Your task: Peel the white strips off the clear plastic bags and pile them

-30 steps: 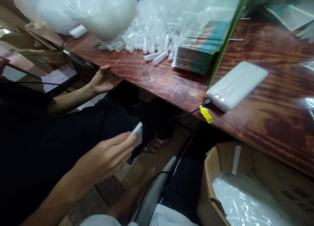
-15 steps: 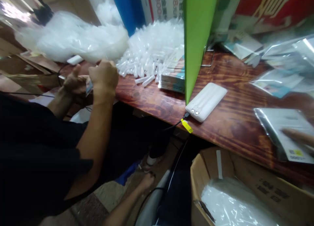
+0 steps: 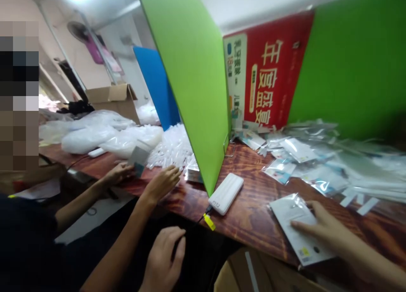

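Observation:
My right hand (image 3: 323, 228) grips a flat white packet in a clear plastic sleeve (image 3: 300, 224), thumb across its face and fingers at its far edge. The packet has a small yellow label and lies at the table's front right. Low in the middle, my left hand (image 3: 163, 258) hovers off the table's front edge, fingers loosely bent and a gap between thumb and forefinger. Nothing shows in it. Closest to it is a white power bank (image 3: 226, 194) with a black cable (image 3: 203, 218) and a yellow tag (image 3: 209, 222).
A green divider (image 3: 190, 80) stands upright behind the power bank. Sleeved cards (image 3: 301, 150) lie heaped at the right. To the left, a co-worker's hands (image 3: 161, 184) handle a card (image 3: 138, 158) near white plastic pieces (image 3: 173, 148). A cardboard box (image 3: 234, 275) sits below the table edge.
The view has swung up and right. My left hand has risen from low by the floor toward the table edge. The co-worker's hands have moved apart, showing a card.

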`<state>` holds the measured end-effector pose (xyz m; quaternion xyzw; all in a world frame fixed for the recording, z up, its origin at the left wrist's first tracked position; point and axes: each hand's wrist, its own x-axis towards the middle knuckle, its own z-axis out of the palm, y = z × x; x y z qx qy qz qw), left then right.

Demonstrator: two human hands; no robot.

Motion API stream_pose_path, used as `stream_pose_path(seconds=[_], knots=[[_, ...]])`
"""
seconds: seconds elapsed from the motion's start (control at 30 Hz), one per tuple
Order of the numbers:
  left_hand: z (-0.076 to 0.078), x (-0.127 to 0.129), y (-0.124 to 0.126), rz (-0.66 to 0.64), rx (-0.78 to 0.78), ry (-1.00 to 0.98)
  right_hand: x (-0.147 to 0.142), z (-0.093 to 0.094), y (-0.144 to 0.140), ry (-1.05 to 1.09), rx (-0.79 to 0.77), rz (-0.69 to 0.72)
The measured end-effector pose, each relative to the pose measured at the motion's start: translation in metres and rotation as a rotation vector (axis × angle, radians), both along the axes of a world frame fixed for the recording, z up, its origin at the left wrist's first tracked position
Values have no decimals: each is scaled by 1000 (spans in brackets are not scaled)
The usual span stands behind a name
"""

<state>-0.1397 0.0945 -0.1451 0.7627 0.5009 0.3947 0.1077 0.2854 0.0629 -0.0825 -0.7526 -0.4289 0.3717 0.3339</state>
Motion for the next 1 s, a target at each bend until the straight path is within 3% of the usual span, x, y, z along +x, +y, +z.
stream_pose_path(seconds=[0.13, 0.23, 0.33, 0.57, 0.73, 0.9, 1.0], knots=[[34, 26, 51, 90, -6, -8, -16, -8, -7, 103, 119, 192], [43, 40, 75, 93, -18, 60, -23, -10, -8, 21, 203, 350], [46, 50, 89, 136, -50, 178, -27, -7, -9, -58, 183, 446], [48, 66, 98, 327, -142, 415, -33, -12, -13, -177, 163, 510], [46, 65, 98, 357, -201, 500, -56, -12, -25, -245, 98, 633], [44, 64, 99, 357, -227, 540, -74, -10, -35, -464, 161, 786], [43, 63, 101, 348, -230, 543, -85, -3, -42, -633, 99, 849]])
